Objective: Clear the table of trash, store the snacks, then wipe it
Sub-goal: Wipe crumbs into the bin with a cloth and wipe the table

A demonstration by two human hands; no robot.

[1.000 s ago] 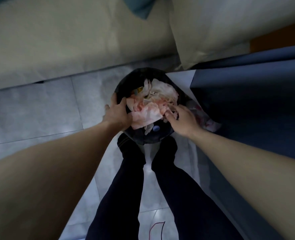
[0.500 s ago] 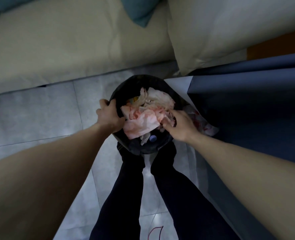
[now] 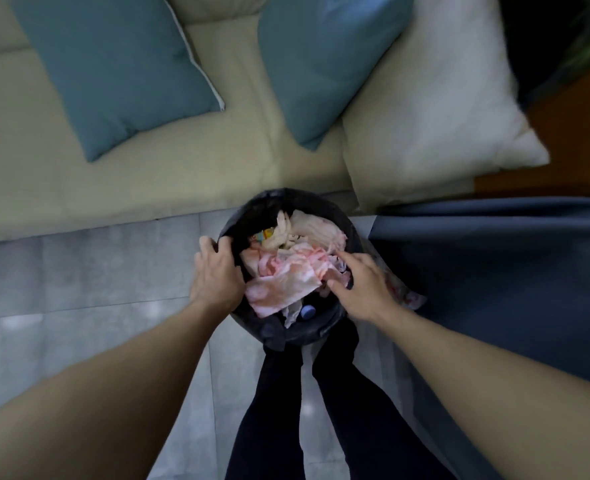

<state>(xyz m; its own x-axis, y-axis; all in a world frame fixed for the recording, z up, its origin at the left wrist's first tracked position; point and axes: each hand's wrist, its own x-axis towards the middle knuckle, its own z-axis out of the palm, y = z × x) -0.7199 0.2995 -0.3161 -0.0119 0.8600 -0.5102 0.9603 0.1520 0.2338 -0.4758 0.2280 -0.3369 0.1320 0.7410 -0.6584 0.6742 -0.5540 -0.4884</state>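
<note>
A round trash bin lined with a black bag (image 3: 286, 199) stands on the tiled floor between my feet and the sofa. It is full of crumpled white and pink-stained paper (image 3: 283, 284), with a blue bottle cap (image 3: 308, 311) showing at the near side. My left hand (image 3: 215, 275) grips the bag at the bin's left rim, fingers curled over the edge. Over the right rim my right hand (image 3: 363, 285) lies with fingers spread, index and thumb touching the paper. A red-and-white wrapper (image 3: 404, 294) sticks out beyond the right hand, outside the bin.
A table under a dark blue cloth (image 3: 494, 271) stands right beside the bin. Behind it runs a cream sofa (image 3: 148, 181) with two teal cushions (image 3: 113, 71) and a white one (image 3: 435, 98). My legs in dark trousers (image 3: 276, 410) stand just before the bin.
My right hand has let go of the paper it pinched and spread its fingers. The left hand keeps its grip on the rim. The view has tilted up, showing more sofa.
</note>
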